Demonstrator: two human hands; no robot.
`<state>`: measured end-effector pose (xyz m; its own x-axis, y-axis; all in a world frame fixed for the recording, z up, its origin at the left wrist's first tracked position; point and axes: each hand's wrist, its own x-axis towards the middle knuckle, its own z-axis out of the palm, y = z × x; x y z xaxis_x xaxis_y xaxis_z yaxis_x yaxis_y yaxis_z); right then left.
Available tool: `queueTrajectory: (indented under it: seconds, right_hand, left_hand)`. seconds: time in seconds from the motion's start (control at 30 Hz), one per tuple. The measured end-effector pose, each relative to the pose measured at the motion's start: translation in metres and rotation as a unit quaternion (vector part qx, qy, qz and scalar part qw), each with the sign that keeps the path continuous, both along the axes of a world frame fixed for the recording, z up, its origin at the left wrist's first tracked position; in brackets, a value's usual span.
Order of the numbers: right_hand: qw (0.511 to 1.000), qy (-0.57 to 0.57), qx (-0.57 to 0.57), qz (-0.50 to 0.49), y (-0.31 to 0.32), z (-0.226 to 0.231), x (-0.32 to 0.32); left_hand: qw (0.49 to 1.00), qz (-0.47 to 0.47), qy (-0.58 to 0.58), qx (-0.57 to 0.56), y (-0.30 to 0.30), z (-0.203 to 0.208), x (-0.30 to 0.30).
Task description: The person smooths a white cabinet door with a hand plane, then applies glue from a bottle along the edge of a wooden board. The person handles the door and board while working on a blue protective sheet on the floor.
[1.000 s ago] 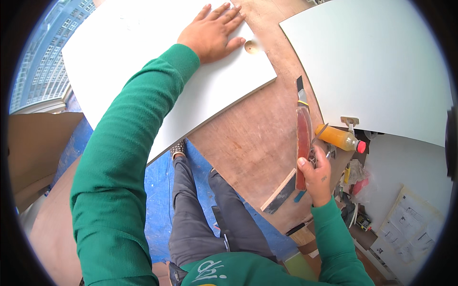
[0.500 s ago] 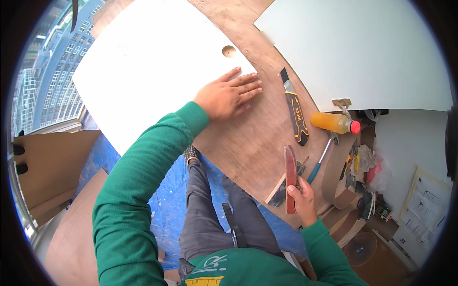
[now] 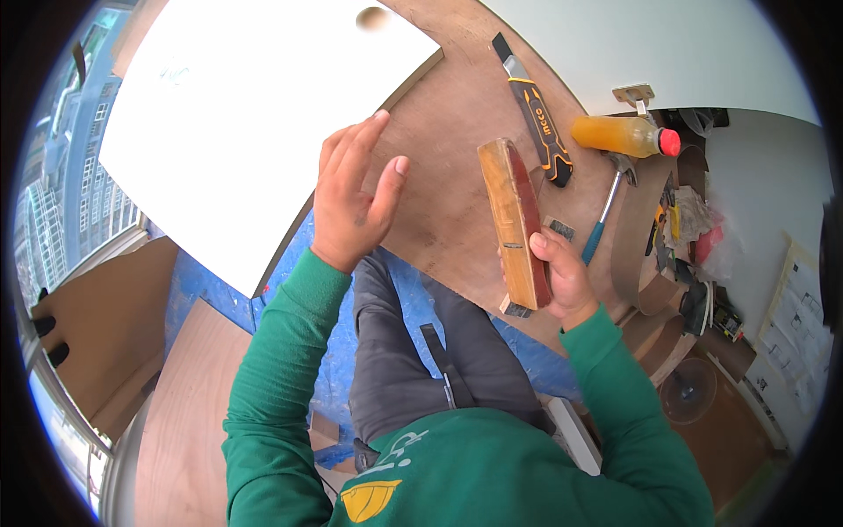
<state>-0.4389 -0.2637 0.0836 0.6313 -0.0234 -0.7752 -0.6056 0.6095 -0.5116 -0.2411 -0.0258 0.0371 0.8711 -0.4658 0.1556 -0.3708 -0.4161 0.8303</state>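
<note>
In my right hand (image 3: 562,277) is a wooden sanding block (image 3: 507,215), gripped near its lower end with the thumb on top. Its tan wooden face is turned up, and the dark red side faces right. My left hand (image 3: 356,189) hovers in the air by the near right edge of a white panel (image 3: 219,132), fingers stretched out and holding nothing. The panel has a round recess (image 3: 372,19) near its far corner and lies on a plywood worktop (image 3: 430,167). Partly hidden under the block is a dark-ended piece (image 3: 516,307) that I cannot make out.
On the worktop's right lie a black and orange utility knife (image 3: 540,127) with its blade out, a teal-handled hammer (image 3: 606,206) and an orange drink bottle (image 3: 615,133). Beyond is another white panel (image 3: 685,53) with a hinge (image 3: 634,93). Blue sheeting (image 3: 206,272) covers the floor.
My left hand has lifted off the white panel and drawn back toward me. The sanding block has been raised and turned, showing its wooden face. The view has shifted too.
</note>
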Motion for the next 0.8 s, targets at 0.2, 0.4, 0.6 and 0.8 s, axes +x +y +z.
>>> queueTrajectory:
  seconds: [0.2, 0.4, 0.6, 0.8]
  right_hand:
    - [0.885, -0.171, -0.379, 0.211, 0.048, 0.016, 0.035]
    - [0.805, -0.297, -0.442, 0.262, 0.104, 0.033, 0.052]
    - [0.749, -0.388, -0.468, 0.263, 0.142, 0.048, 0.068]
    - [0.811, -0.331, -0.336, 0.345, 0.164, 0.056, 0.089]
  left_hand:
    - [0.868, 0.113, 0.435, -0.211, 0.022, 0.007, -0.057]
    - [0.774, 0.128, 0.521, -0.336, 0.026, 0.04, -0.085]
    - [0.758, 0.233, 0.462, -0.397, 0.058, 0.059, -0.082]
    - [0.772, 0.254, 0.443, -0.377, 0.094, 0.06, -0.086]
